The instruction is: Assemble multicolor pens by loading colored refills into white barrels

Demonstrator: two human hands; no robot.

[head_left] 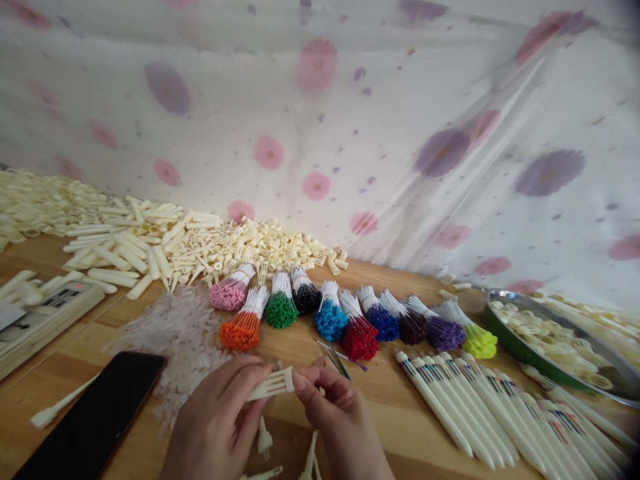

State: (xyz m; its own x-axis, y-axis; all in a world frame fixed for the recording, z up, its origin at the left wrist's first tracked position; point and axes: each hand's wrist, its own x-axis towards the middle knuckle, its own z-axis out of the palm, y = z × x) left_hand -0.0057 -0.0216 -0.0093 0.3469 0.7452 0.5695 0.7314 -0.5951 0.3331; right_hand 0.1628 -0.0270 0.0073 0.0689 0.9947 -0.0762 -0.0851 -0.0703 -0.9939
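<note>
My left hand [220, 420] and my right hand [337, 417] meet low in the middle of the head view, both closed on a cream slotted pen barrel [273, 384] held sideways between them. My right thumb presses on its right end. Thin refill tubes [334, 359] lie on the wooden table [410, 413] just beyond my right hand. Small cream parts [264, 440] lie under my hands.
Bundles of coloured refills [350, 320] fan across the table. Assembled white pens [470, 413] lie in a row at the right, beside a green tray [525, 347] of cream rings. Heaps of cream parts [150, 247] sit at the back left, clear caps [175, 333], a black phone [95, 420] and a power strip [45, 320] at the left.
</note>
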